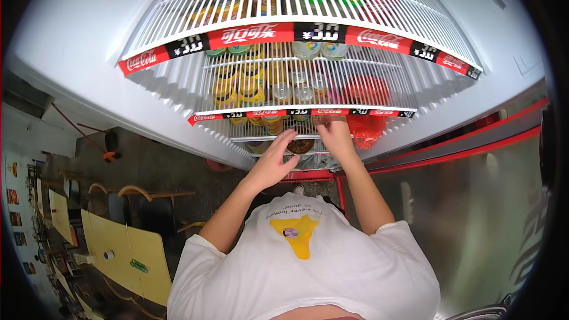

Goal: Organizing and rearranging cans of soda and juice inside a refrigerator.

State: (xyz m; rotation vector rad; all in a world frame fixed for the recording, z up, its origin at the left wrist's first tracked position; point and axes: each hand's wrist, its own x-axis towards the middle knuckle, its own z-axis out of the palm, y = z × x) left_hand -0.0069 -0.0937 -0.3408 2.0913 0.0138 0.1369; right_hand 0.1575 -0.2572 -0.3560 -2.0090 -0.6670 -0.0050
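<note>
In front of me stands a display fridge with white wire shelves. My left hand (275, 162) is held out near the lower shelves with its fingers apart and nothing in it. Just beyond its fingertips, a round container of brown contents (300, 146) sits low in the fridge. My right hand (336, 137) reaches in below the middle shelf (266, 113); the shelf's front strip hides its fingertips, so what they touch does not show. A red plastic bag (367, 131) hangs or lies just right of that hand.
Yellow cans (226, 83) and silver-topped cans (282, 92) stand on the middle shelf. The upper shelf (311, 13) juts out above. At right is the fridge's open glass door (449, 213). Tables (126, 253) and chairs (155, 213) stand to the left.
</note>
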